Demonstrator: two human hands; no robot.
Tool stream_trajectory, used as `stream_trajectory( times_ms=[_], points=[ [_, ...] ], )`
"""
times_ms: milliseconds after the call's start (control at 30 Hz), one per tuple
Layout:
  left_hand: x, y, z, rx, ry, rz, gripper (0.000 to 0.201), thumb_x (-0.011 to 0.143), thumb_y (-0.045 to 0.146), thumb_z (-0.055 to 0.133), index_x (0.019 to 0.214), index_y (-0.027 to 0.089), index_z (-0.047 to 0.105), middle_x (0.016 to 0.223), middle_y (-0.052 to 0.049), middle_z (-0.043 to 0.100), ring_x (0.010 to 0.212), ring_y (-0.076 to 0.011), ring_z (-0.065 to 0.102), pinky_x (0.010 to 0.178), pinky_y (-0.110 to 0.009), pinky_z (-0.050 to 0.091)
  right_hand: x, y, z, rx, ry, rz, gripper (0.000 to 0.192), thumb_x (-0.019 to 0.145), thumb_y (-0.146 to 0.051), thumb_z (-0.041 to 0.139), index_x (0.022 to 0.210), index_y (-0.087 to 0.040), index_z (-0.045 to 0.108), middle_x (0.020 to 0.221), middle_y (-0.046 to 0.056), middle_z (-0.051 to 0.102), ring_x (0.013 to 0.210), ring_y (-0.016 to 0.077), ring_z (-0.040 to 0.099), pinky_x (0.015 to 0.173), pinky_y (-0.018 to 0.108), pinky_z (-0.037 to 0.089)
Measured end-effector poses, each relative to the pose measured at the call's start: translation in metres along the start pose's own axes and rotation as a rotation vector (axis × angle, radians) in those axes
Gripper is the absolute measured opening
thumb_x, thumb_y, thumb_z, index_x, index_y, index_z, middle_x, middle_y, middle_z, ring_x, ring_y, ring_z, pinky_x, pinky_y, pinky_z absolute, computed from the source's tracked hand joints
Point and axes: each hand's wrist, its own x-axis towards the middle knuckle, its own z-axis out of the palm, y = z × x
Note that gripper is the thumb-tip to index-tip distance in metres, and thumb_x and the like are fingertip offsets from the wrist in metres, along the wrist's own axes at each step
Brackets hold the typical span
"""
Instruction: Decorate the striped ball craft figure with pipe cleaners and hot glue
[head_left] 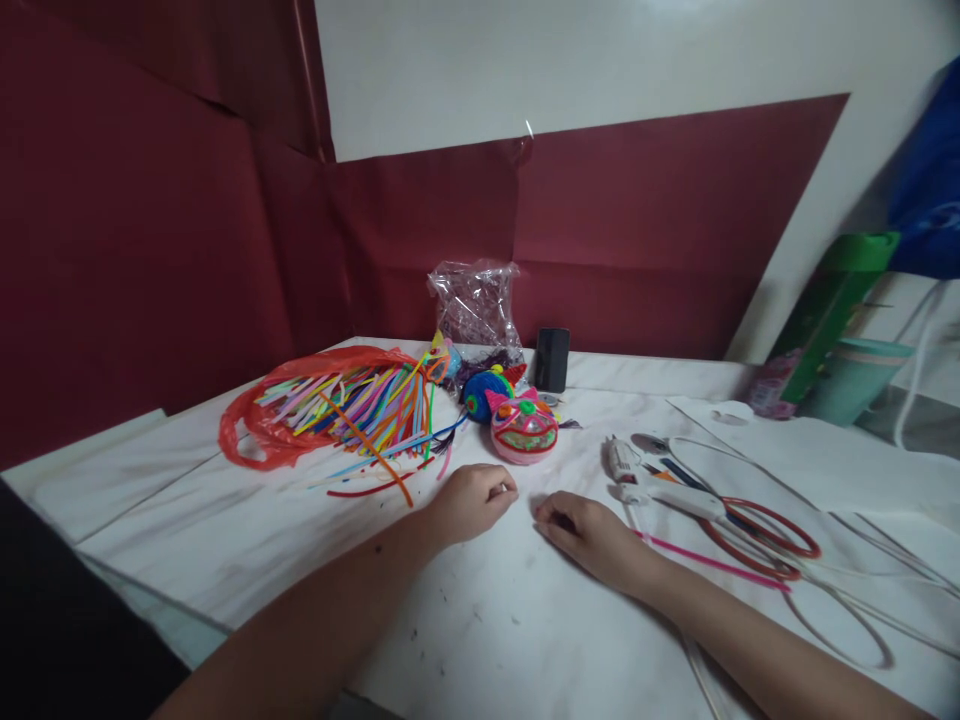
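Note:
My left hand (471, 500) rests on the white table cover (487, 620), its fingers curled in, with nothing visible in it. My right hand (585, 528) lies close beside it, fingers bent down on the cover, and also holds nothing I can see. Just beyond both hands sits a pink cat-face craft (524, 428) made of pipe cleaners, with a blue fuzzy ball (484, 392) behind it. A pink pipe cleaner (712, 562) runs out from under my right wrist toward the right.
A red plastic bag (262, 435) spills several coloured pipe cleaners (367, 410) at left. A white glue gun (637, 478), red-handled scissors (757, 530) and white cord (862, 610) lie at right. A clear bag (476, 305), a dark phone (551, 358), a green box (829, 305) and a teal cup (855, 380) stand behind.

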Motion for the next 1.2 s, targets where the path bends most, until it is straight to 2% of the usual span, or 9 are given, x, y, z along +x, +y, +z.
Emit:
stream_trajectory(
  times_ms=[167,400,700,800,900,1000,1067,1133,1200],
  points=[
    [0.0,0.002,-0.001,0.009,-0.013,0.003,0.012,0.077,0.021,0.055,0.075,0.017,0.065,0.062,0.001,0.061,0.059,-0.0108,0.053,0.053,-0.019,0.039,-0.001,0.001,0.001,-0.012,0.014,-0.02,0.014,0.083,-0.027,0.048,0.079,-0.02,0.059,0.074,0.003,0.065,0.066,0.017,0.058,0.063,0.028,0.044],
    [0.0,0.001,0.001,0.041,-0.019,-0.013,0.014,0.077,0.026,0.056,0.085,0.019,0.066,0.059,0.003,0.057,0.057,-0.0111,0.052,0.055,-0.02,0.04,-0.001,0.002,0.001,-0.056,0.005,-0.037,0.014,0.084,-0.028,0.047,0.08,-0.021,0.059,0.074,0.002,0.064,0.066,0.0173,0.059,0.063,0.028,0.044],
    [-0.001,0.0,0.0,0.054,-0.03,0.0,0.013,0.077,0.025,0.056,0.082,0.018,0.066,0.058,0.003,0.059,0.057,-0.0114,0.053,0.056,-0.021,0.04,-0.002,0.001,0.001,-0.1,-0.001,-0.058,0.01,0.083,-0.025,0.048,0.081,-0.021,0.056,0.078,0.003,0.063,0.069,0.0173,0.058,0.064,0.028,0.043],
    [-0.001,0.001,0.003,0.091,-0.047,0.034,0.013,0.079,0.024,0.054,0.08,0.018,0.066,0.062,0.002,0.062,0.06,-0.0119,0.056,0.059,-0.021,0.042,-0.002,0.0,0.001,-0.121,-0.004,-0.061,0.008,0.082,-0.024,0.048,0.081,-0.021,0.056,0.077,0.003,0.062,0.069,0.0176,0.058,0.064,0.028,0.043],
    [0.002,-0.001,0.002,0.226,-0.03,0.036,0.013,0.079,0.023,0.054,0.077,0.02,0.066,0.073,-0.001,0.066,0.072,-0.0134,0.059,0.07,-0.022,0.044,-0.002,-0.001,0.0,-0.128,-0.01,-0.055,0.008,0.082,-0.024,0.048,0.081,-0.021,0.055,0.079,0.003,0.063,0.072,0.0181,0.059,0.066,0.029,0.044],
    [0.01,-0.011,-0.009,0.357,0.077,-0.069,0.017,0.081,0.026,0.052,0.086,0.019,0.066,0.095,-0.007,0.066,0.098,-0.0195,0.056,0.09,-0.029,0.04,-0.002,0.0,0.0,-0.134,-0.018,-0.063,0.007,0.083,-0.024,0.047,0.08,-0.021,0.054,0.08,0.004,0.063,0.072,0.0181,0.059,0.067,0.029,0.044],
    [0.015,-0.025,-0.023,0.431,0.147,-0.182,0.025,0.081,0.029,0.05,0.098,0.018,0.064,0.115,-0.012,0.06,0.116,-0.0253,0.046,0.1,-0.037,0.032,-0.002,0.0,0.0,-0.143,-0.023,-0.07,0.008,0.083,-0.024,0.047,0.081,-0.021,0.053,0.08,0.004,0.062,0.073,0.018,0.059,0.067,0.029,0.044],
    [0.018,-0.04,-0.036,0.502,0.17,-0.313,0.032,0.08,0.036,0.051,0.102,0.017,0.064,0.127,-0.015,0.052,0.126,-0.032,0.035,0.104,-0.045,0.026,-0.002,0.001,0.0,-0.142,-0.031,-0.075,0.008,0.083,-0.025,0.046,0.082,-0.021,0.053,0.081,0.004,0.062,0.074,0.018,0.059,0.068,0.029,0.045],
    [0.018,-0.053,-0.045,0.544,0.129,-0.439,0.038,0.078,0.045,0.052,0.101,0.017,0.066,0.124,-0.017,0.055,0.126,-0.0377,0.035,0.101,-0.051,0.027,-0.002,0.001,0.0,-0.142,-0.038,-0.078,0.009,0.084,-0.025,0.045,0.083,-0.02,0.053,0.082,0.004,0.062,0.074,0.0182,0.059,0.069,0.03,0.045]
  ],
)
